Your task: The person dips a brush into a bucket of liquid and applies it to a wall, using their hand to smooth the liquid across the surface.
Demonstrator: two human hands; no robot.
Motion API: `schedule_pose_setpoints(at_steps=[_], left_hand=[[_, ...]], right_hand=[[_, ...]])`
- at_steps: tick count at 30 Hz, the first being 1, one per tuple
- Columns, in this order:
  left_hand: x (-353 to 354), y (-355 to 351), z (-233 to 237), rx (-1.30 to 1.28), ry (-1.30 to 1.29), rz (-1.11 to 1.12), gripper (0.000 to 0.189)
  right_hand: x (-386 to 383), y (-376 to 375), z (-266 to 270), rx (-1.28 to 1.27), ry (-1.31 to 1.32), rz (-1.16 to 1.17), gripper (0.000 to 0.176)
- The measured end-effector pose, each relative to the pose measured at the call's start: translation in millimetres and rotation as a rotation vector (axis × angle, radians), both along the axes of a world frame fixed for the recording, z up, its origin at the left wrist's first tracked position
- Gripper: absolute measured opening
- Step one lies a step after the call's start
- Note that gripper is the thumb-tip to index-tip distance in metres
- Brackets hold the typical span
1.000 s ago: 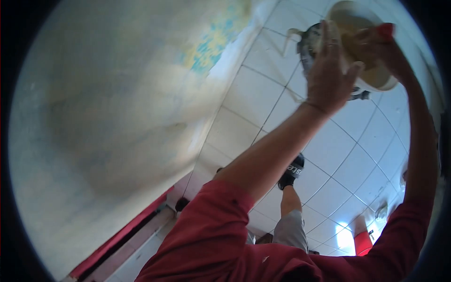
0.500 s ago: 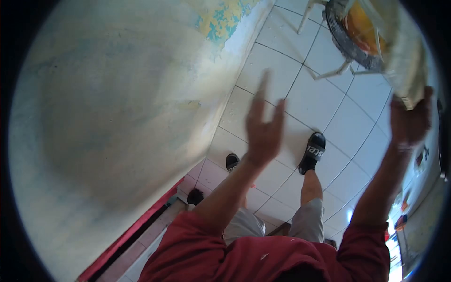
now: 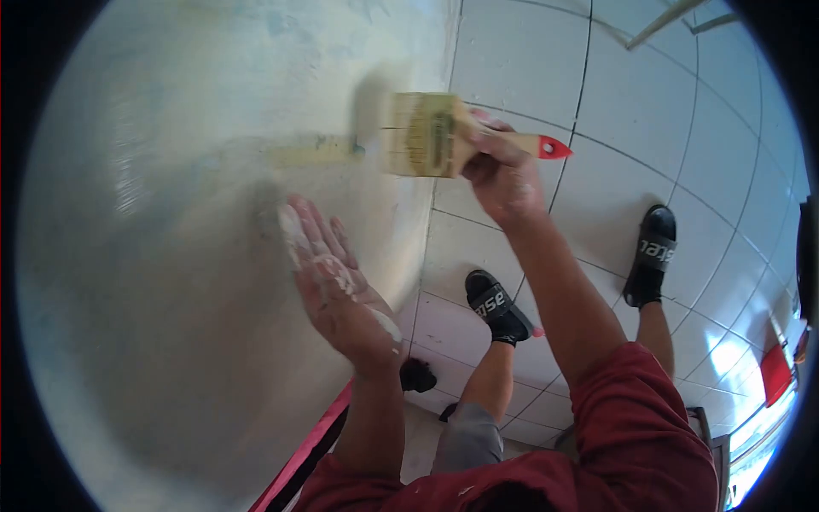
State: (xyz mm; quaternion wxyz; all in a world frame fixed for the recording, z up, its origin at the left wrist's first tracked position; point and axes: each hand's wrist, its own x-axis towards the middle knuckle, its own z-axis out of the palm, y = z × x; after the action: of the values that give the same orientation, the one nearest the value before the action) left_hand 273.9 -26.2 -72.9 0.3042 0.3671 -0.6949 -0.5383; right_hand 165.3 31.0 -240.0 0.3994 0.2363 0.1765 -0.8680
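Observation:
My right hand (image 3: 503,171) is closed around the wooden handle of a wide paintbrush (image 3: 435,135). The brush has pale bristles pointing left toward the wall and a red tip on its handle. Patches of yellowish and faint blue paint show on the pale wall (image 3: 171,256). My left hand (image 3: 341,286) is open with the palm up and the fingers stretched out, close to the wall below the brush. White smears cover its palm and fingers, and it holds nothing.
White floor tiles (image 3: 520,51) lie to the right of the wall. My feet wear black slides (image 3: 657,239). Light-coloured legs of a stand (image 3: 665,21) show at the top right. A red object (image 3: 775,375) is at the far right.
My right hand has come left with the brush, which now shows clearly near the wall. My left hand has moved left and down. The bucket-like container and most of its stand have left the view.

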Motion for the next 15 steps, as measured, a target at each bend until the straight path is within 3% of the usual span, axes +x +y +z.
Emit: schedule_pose_setpoints(at_steps=[4, 6, 9, 11, 14, 15], left_hand=[[-9, -21, -30, -0.049, 0.099, -0.048, 0.059], [-12, -28, -38, -0.077, 0.086, -0.040, 0.060], [-12, -30, -41, -0.151, 0.063, -0.036, 0.062], [-12, -31, -41, -0.188, 0.054, -0.043, 0.063], [-11, -34, -32, -0.210, 0.081, -0.021, 0.063], [-11, -35, -26, -0.200, 0.094, -0.009, 0.063]], right_hand=[[27, -39, -21, -0.071, 0.039, 0.084, 0.035], [41, -47, -56, 0.022, 0.085, 0.097, 0.034], [54, -35, -105, 0.417, 0.169, 0.017, 0.033], [61, -37, -114, 0.426, 0.168, 0.009, 0.035], [67, -49, -71, 0.315, 0.181, 0.008, 0.040], [68, -52, -44, 0.317, 0.300, 0.048, 0.040]])
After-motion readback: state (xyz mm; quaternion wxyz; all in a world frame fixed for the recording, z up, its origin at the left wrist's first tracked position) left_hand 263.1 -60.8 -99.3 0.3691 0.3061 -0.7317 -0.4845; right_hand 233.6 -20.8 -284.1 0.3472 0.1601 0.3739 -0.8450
